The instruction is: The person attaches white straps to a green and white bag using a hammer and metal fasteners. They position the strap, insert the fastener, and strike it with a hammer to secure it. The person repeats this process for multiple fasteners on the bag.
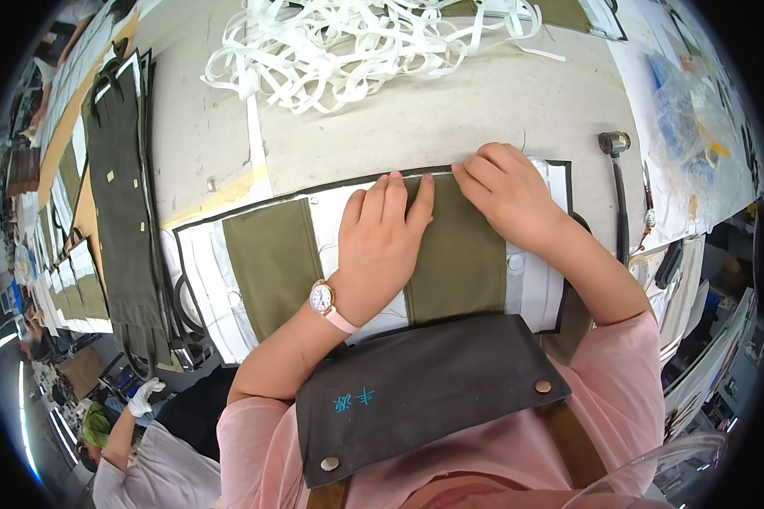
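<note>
A flat bag panel lies before me, with olive-green and white sections and a black bound edge. My left hand rests flat on its middle, fingers stretched out and their tips at the far edge. Further right, my right hand has its fingers bent together over that same edge, gripping it; their undersides are hidden. The panel's near side runs under a dark apron flap with two metal studs. A watch with a pink strap is on my left wrist.
A tangled heap of white tape lies at the back of the table. Dark bags are stacked at the left. On the right are a hammer and clear plastic bags. At lower left, another person's gloved hand shows.
</note>
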### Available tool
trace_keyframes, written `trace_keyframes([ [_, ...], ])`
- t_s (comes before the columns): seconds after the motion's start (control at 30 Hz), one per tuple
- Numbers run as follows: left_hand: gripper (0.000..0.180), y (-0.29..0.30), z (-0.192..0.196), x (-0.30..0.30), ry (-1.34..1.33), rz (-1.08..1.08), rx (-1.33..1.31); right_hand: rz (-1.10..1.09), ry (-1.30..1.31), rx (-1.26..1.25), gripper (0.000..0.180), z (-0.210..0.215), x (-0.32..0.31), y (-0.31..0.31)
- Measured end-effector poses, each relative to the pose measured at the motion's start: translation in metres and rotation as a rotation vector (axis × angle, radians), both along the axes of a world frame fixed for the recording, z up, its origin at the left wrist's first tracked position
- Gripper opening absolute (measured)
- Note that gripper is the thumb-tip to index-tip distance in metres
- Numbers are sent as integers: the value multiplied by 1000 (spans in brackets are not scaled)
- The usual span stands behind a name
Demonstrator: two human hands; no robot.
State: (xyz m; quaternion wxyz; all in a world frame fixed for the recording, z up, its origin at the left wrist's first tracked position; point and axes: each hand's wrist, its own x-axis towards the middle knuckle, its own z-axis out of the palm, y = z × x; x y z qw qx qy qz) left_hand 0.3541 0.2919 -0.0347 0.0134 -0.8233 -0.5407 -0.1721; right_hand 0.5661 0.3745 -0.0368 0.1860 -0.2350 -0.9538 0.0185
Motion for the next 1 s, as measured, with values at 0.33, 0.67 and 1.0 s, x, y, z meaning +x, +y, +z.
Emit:
trace_keyframes([
  [0.33,46,6,0,18,41,-1,59,18,-50,65,28,0,3,-4],
  [0.67,46,16,-10,19,-93,-108,80,-232,143,-288,24,6,25,10],
  [1.0,53,9,-9,29,-112,-103,4,-342,241,-321,27,8,43,7],
])
